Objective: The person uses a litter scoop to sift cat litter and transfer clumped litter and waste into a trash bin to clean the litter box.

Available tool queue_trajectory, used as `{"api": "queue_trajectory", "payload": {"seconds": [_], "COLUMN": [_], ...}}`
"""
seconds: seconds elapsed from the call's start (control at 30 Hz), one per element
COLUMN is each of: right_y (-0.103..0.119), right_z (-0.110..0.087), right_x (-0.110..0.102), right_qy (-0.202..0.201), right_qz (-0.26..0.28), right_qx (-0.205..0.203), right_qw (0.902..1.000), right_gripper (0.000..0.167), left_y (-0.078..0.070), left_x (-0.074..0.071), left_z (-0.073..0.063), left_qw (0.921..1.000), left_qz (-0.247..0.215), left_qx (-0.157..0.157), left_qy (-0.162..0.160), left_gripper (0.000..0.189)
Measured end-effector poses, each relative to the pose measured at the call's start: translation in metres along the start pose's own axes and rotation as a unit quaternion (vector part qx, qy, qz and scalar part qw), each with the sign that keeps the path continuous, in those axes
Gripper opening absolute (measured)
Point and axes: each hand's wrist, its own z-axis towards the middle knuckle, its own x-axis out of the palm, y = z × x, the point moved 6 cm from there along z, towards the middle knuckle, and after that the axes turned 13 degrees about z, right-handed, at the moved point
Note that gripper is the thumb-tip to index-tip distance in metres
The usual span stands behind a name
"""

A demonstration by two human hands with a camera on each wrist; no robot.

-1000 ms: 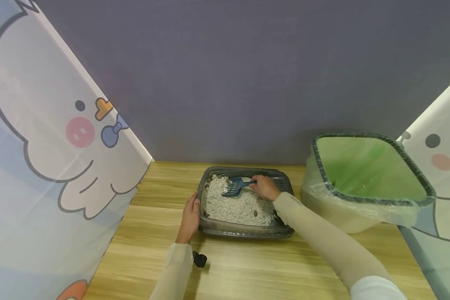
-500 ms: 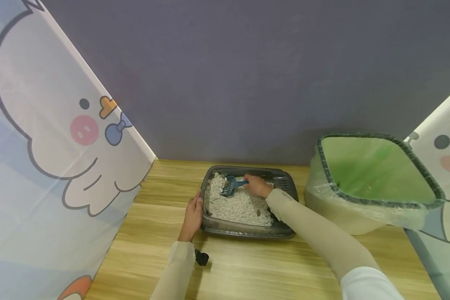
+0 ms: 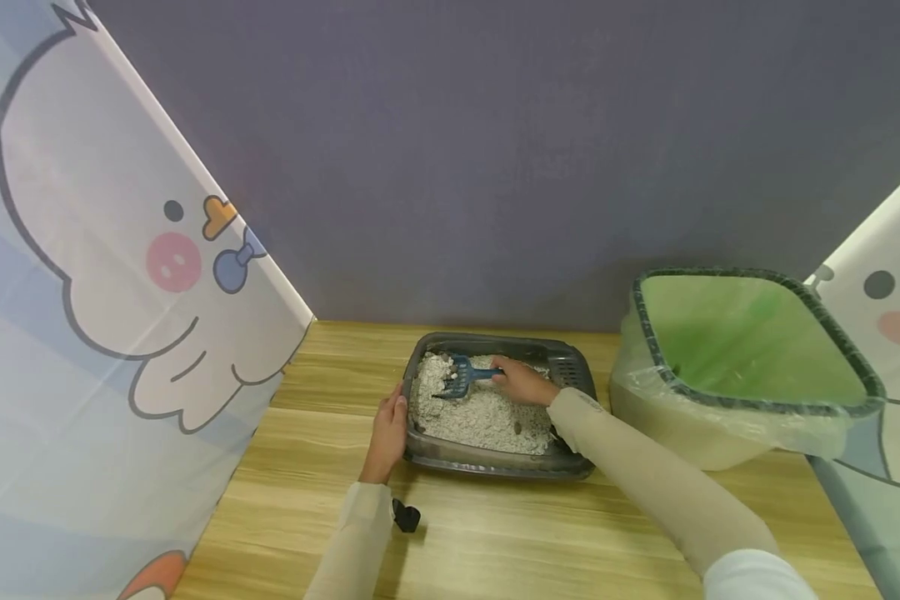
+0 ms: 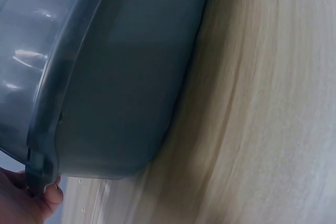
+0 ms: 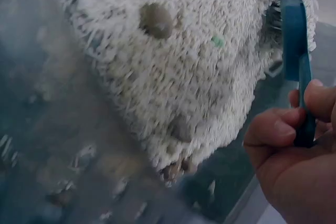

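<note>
A dark grey litter box (image 3: 495, 468) sits on the wooden tabletop, partly filled with pale litter (image 3: 480, 423). My left hand (image 3: 386, 432) holds the box by its left rim; in the left wrist view, thumb and fingers (image 4: 51, 195) pinch a rim corner. My right hand (image 3: 523, 383) reaches over the box and grips the handle of a blue slotted litter scoop (image 3: 459, 375). The scoop's head lies in the litter toward the left side, with its front edge hidden. A brownish lump (image 5: 157, 20) rests on the litter, and smaller dark lumps (image 5: 180, 128) lie near one corner.
To the right of the box stands a bin (image 3: 682, 425) lined with a clear bag, its mouth wide and green inside. A grey wall (image 3: 465, 167) rises behind the table (image 3: 495, 542). Printed cartoon panels (image 3: 112, 250) flank both sides.
The scoop has moved slightly left and tilted through the litter, with more litter heaped at the left. My left hand stays on the rim. The head view has shifted a little.
</note>
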Motion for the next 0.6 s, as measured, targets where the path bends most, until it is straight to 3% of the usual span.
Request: {"api": "queue_trajectory", "payload": {"seconds": [0.3,0.6], "right_y": [0.011,0.018], "right_z": [-0.043,-0.075], "right_x": [-0.018,-0.023], "right_qy": [-0.053,-0.152], "right_qz": [0.038,0.045], "right_qx": [-0.022,-0.065], "right_qw": [0.9976,0.9853], "right_gripper": [0.032,0.036], "left_y": [0.005,0.003], "left_x": [0.0,-0.001], "left_z": [-0.002,-0.003], "left_qw": [0.9997,1.0], "left_qz": [-0.014,-0.008], "left_qx": [-0.016,-0.002], "left_qy": [0.014,0.0], "left_gripper": [0.054,0.053]}}
